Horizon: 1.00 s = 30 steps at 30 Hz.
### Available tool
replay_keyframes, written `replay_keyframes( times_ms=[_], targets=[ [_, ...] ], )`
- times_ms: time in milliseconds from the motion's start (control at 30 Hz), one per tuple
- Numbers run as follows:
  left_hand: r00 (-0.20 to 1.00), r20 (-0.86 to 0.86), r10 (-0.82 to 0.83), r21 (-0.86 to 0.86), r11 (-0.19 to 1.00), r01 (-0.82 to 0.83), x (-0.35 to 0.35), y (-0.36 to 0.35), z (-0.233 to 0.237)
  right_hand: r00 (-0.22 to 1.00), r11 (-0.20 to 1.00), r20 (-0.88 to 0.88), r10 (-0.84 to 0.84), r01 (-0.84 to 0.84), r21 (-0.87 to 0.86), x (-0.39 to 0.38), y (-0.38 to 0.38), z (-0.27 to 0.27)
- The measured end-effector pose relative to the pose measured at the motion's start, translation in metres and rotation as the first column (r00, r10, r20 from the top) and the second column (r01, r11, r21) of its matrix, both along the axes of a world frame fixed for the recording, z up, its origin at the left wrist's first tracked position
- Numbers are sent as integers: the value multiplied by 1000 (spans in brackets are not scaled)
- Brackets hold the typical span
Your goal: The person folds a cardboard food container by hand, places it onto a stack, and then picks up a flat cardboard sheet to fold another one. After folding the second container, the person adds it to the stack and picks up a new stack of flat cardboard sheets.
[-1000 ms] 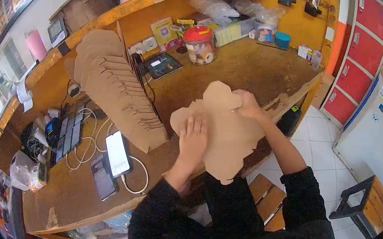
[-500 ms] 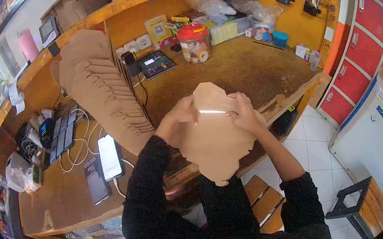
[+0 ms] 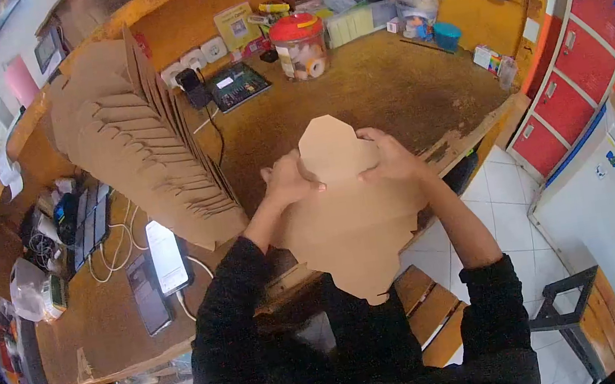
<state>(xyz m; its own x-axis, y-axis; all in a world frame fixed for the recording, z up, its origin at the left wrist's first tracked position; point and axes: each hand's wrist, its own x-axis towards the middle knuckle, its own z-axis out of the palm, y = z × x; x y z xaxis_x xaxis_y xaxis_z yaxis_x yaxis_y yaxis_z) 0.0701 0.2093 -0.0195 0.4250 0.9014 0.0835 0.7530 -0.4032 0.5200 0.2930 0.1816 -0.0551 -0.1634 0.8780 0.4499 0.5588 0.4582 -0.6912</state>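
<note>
A flat brown die-cut cardboard box blank (image 3: 351, 225) is held over the desk's front edge and my lap. My left hand (image 3: 290, 181) grips its left side near the upper flap, thumb on the near face and fingers curled behind. On the opposite side my right hand (image 3: 390, 156) pinches the board the same way, thumb pressed at the base of the flap. The upper flap stands up between the two hands. To the left, a long leaning stack of similar cardboard blanks (image 3: 137, 137) rests on the desk.
Two phones, one a white-screened phone (image 3: 168, 257), lie with cables on the left of the desk (image 3: 102, 343). A red-lidded jar (image 3: 299, 47) and a black tablet-like device (image 3: 239, 86) stand at the back. Red lockers (image 3: 575, 71) and a wooden stool (image 3: 602, 308) are right.
Both thumbs have moved in to the base of the upper flap, which now bends up at a crease. The view has shifted slightly, and the stack appears further left.
</note>
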Motion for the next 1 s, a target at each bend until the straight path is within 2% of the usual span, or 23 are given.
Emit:
replay_keyframes(
  times_ms=[33,100,133,167,200,233,300,333,367,400,433,500,667,733,867,933,1000],
  targets=[
    [1000,2,1,-9,1000,-1,2,-5,3,999,1000,35,5,-5,-7,0,0,1],
    [997,-47,66,169,984,-57,4,-11,3,996,1000,86,-22,21,12,-5,-5,4],
    [996,-47,71,159,985,-63,3,-13,-1,990,998,134,-52,47,42,-8,-8,7],
    [999,12,50,263,963,-51,2,-15,-5,990,999,136,-45,42,29,-12,-13,8],
    [997,68,21,362,931,-45,2,-18,-10,979,987,152,-132,115,115,-20,-23,13],
    [997,67,24,347,937,-46,0,-23,-13,962,962,161,-220,186,200,-25,-30,15],
    [996,92,-22,496,868,-26,-3,-30,-18,945,967,212,-251,233,106,-29,-38,15],
    [996,92,-21,485,874,-26,-5,-33,-21,924,959,263,-278,281,29,-30,-41,13],
    [988,104,-110,537,843,37,-7,-35,-23,924,960,266,-276,280,22,-29,-42,10],
    [974,109,-198,588,803,98,-8,-36,-23,916,952,261,-305,288,102,-29,-42,7],
    [974,107,-197,582,807,99,-10,-37,-23,909,939,254,-331,292,179,-28,-43,4],
    [964,-24,-264,628,746,220,-14,-39,-21,907,948,289,-307,265,174,-27,-44,6],
    [964,-123,-234,641,723,257,-17,-56,-24,863,954,418,-284,212,211,-28,-58,14],
    [961,-159,-225,629,728,274,-19,-60,-28,853,917,412,-321,172,359,-29,-66,11],
    [942,-201,-267,618,712,334,-20,-64,-25,827,889,441,-350,145,435,-36,-75,17],
    [938,-208,-278,620,704,346,-16,-64,-16,845,982,500,-190,175,78,-30,-72,23],
    [920,-316,-233,420,835,355,-11,-59,-2,865,986,474,-163,155,56,-22,-65,22]
  ],
)
